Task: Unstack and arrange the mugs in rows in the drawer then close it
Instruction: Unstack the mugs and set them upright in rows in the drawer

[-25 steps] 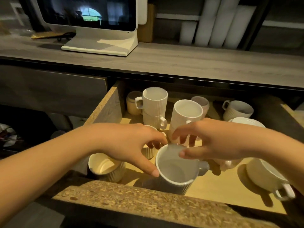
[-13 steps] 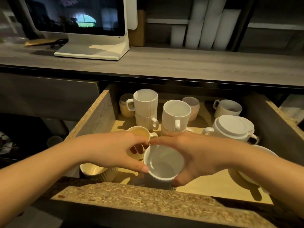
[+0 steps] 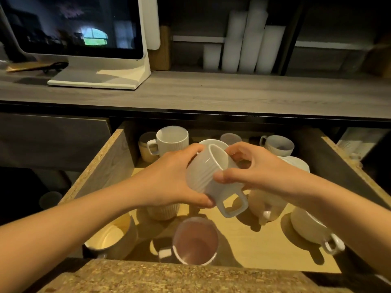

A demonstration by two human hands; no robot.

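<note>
Both hands hold one white ribbed mug above the open wooden drawer. The mug is tilted, its mouth facing away and its handle hanging down toward me. My left hand grips its left side and base; my right hand pinches its rim and right side. Below it a mug stands upright near the drawer's front. A stack of two white mugs stands at the back left. More mugs sit at the front left, back right and front right.
The drawer's chipboard front edge lies close to me. A grey countertop runs above the drawer, with a white monitor at the left. White paper cup stacks stand on a shelf behind. A lidded white pot sits behind my right wrist.
Both hands have lifted the top white mug off the mug beneath it and tilted it onto its side; the lower mug now stands uncovered near the drawer's front.
</note>
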